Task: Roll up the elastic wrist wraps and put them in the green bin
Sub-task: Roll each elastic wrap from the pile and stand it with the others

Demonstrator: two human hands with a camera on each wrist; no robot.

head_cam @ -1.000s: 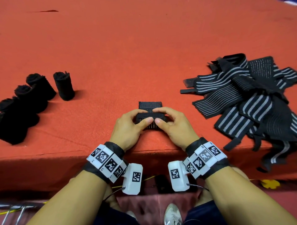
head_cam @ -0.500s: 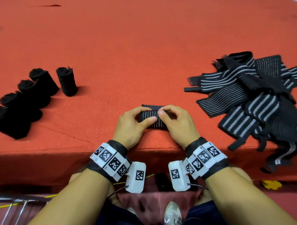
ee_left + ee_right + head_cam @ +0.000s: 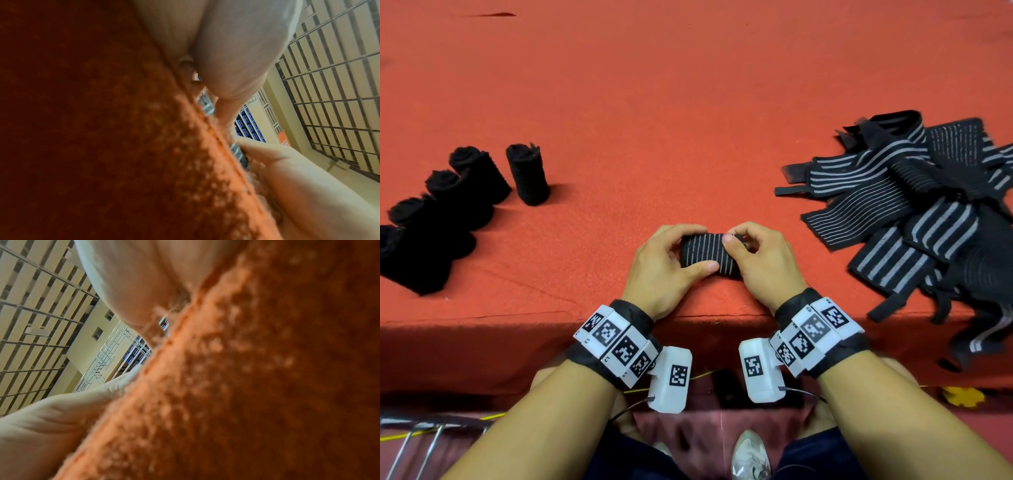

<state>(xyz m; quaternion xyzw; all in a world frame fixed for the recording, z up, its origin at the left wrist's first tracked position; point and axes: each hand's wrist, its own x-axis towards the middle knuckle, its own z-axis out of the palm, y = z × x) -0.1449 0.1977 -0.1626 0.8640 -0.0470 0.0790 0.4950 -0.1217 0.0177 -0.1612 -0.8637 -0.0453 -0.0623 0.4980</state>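
Both hands meet on one striped wrist wrap [image 3: 707, 253] at the near edge of the red tabletop [image 3: 654, 102]. The left hand [image 3: 664, 270] has its fingers curled over the roll's top and its thumb pressed on the near face. The right hand [image 3: 763, 263] pinches the roll's right end between thumb and curled fingers. One second ago a flat tail of the wrap lay beyond the roll; half a second ago only a sliver of it showed. Now the wrap is a full cylinder lying on its side, with pale stripes wrapping round it. Left of this roll, well apart, five rolled black wraps [image 3: 527, 174] stand in a slanting row as before. Right of it, the heap of loose striped wraps [image 3: 921, 219] lies unchanged, some ends hanging over the tabletop's edge. Wrist views show mostly blurred red felt and palm.
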